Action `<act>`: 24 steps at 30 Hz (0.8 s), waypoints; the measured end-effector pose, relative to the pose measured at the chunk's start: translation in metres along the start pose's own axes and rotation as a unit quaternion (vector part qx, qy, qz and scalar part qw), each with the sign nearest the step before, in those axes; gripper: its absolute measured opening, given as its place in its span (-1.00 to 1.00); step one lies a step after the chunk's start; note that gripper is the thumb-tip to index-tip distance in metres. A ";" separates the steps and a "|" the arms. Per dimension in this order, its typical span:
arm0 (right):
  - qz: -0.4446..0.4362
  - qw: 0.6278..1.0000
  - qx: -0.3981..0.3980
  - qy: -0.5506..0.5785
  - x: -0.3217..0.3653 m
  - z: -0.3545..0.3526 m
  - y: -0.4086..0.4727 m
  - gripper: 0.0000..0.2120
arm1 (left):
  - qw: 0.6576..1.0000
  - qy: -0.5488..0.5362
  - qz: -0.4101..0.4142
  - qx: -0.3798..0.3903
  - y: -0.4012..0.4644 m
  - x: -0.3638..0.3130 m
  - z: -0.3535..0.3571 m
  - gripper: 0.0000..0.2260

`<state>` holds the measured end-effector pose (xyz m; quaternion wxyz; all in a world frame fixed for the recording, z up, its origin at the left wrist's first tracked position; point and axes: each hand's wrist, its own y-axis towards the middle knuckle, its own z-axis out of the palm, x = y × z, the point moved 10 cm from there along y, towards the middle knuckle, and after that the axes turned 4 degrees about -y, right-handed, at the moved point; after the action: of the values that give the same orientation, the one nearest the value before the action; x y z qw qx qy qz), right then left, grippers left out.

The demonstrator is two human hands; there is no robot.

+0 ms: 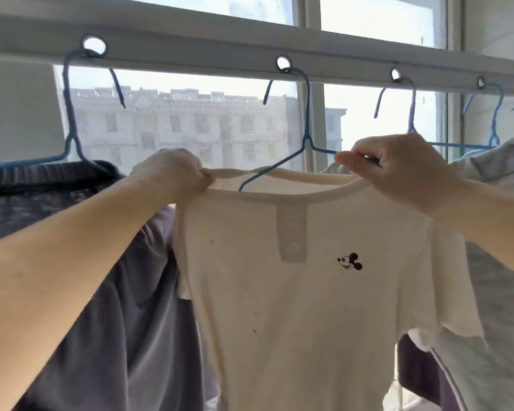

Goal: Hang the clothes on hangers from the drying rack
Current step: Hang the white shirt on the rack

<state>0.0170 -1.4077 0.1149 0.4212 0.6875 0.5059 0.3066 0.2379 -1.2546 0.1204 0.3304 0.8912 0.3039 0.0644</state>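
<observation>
A cream shirt (294, 292) with two buttons and a small cartoon mouse logo hangs in the middle. A blue wire hanger (304, 123) is hooked in a hole of the grey rack bar (190, 57), and its left arm runs down inside the neckline. My left hand (172, 170) grips the collar at the left shoulder. My right hand (398, 167) pinches the collar at the right together with the hanger's right arm.
A dark grey garment (72, 203) hangs on a blue hanger (72, 114) at the left. A pale grey garment (499, 179) hangs on a hanger (494, 120) at the right, and another hanger (411, 105) hooks between. A window (205, 123) is close behind the bar.
</observation>
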 end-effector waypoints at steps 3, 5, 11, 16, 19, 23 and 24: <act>0.003 1.000 0.003 0.022 0.002 0.005 0.000 -0.62 | 0.998 -0.050 -0.019 0.040 -0.002 0.002 0.008 -0.84; 0.001 1.000 0.004 0.029 0.004 0.006 0.000 -0.63 | 0.991 -0.123 -0.045 0.030 -0.001 0.006 0.005 -0.81; 0.001 0.999 0.002 0.034 0.009 0.002 -0.002 -0.60 | 0.937 -0.334 -0.084 0.059 0.000 0.004 0.007 -0.87; -0.002 1.000 0.008 0.021 0.010 0.001 -0.004 -0.52 | 0.955 -0.293 -0.036 0.016 0.002 -0.008 -0.003 -0.96; -0.001 1.000 0.007 0.023 0.010 0.001 -0.006 -0.51 | 0.968 -0.239 0.018 -0.074 0.000 -0.019 -0.018 -0.93; 0.008 0.999 0.001 0.040 0.008 -0.001 -0.009 -0.54 | 0.966 -0.245 0.057 -0.054 -0.003 -0.036 -0.010 -0.88; 0.010 0.999 0.001 0.042 0.007 -0.002 -0.009 -0.54 | 0.966 -0.254 0.051 -0.014 -0.002 -0.038 0.000 -0.87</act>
<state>0.0135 -1.3995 0.1075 0.3959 0.6795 0.5168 0.3382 0.2057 -1.2755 0.1224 0.4054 0.8880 0.1634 -0.1428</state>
